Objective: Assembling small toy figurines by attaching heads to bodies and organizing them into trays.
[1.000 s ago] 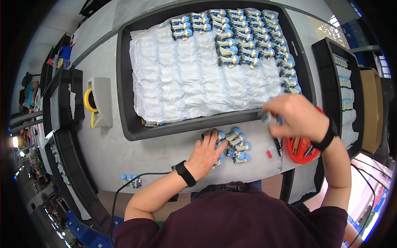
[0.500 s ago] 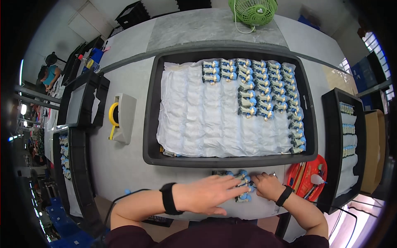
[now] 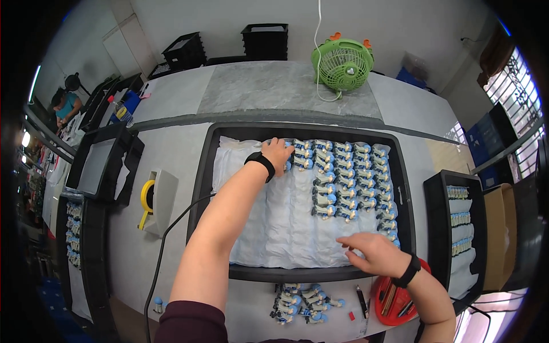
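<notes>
My left hand (image 3: 277,155) reaches to the far side of the black tray (image 3: 297,275). Its fingers are bent down around a small blue-and-white figurine (image 3: 267,142), mostly hidden by the hand, at the left end of the set-out rows. Beside it, similar figurines (image 3: 324,178) lie in columns on white padded lining (image 3: 280,228). Above the tray's near right part hovers my right hand (image 3: 377,254), fingers stretched leftward, thumb apart, holding nothing. A loose group of figurines (image 3: 303,303) lies on the table in front of the tray.
Right of the loose group are a dark pen (image 3: 362,302), a small red piece (image 3: 351,315) and a red basket (image 3: 394,308) of tools. A tape dispenser (image 3: 160,203) stands left of the tray. Further black trays (image 3: 432,228) flank the table; a green fan (image 3: 343,66) stands behind.
My left hand has gone from the loose figurines to the tray's far side. My right hand has risen over the tray's near right part. The view has tilted up.
</notes>
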The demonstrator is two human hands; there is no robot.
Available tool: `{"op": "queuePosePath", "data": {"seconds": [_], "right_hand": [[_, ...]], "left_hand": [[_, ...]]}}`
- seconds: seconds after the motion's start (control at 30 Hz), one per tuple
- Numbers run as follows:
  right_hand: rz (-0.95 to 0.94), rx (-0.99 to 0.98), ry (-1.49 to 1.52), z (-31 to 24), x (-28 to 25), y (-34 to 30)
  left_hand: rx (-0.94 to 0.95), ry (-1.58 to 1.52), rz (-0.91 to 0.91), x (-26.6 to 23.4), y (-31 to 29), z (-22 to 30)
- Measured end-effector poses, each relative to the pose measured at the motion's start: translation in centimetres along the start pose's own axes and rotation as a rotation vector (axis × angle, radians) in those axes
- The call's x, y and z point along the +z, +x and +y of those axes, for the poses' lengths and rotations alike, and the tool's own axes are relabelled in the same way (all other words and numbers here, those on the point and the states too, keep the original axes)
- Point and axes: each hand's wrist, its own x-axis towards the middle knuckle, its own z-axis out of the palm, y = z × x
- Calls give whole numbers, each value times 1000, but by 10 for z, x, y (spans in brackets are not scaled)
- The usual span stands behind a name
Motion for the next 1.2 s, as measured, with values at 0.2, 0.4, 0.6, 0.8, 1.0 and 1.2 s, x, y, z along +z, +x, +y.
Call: {"op": "queuePosePath", "data": {"seconds": [0.2,0.4,0.6,0.8,1.0,1.2], "right_hand": [[293,-83,-212,76,-8,136],[162,96,-390,94,14,219],[62,178,-497,99,15,245],[29,99,-542,99,11,247],[84,-26,-677,93,19,241],[70,-83,-727,99,26,238]], "left_hand": [[-17,-78,64,-9,2,9],[-48,-68,33,-3,-4,8],[-34,-73,138,8,-5,7],[-80,-245,229,12,-8,3],[-38,-150,215,4,-23,4],[68,-537,523,-67,-93,6]]}}
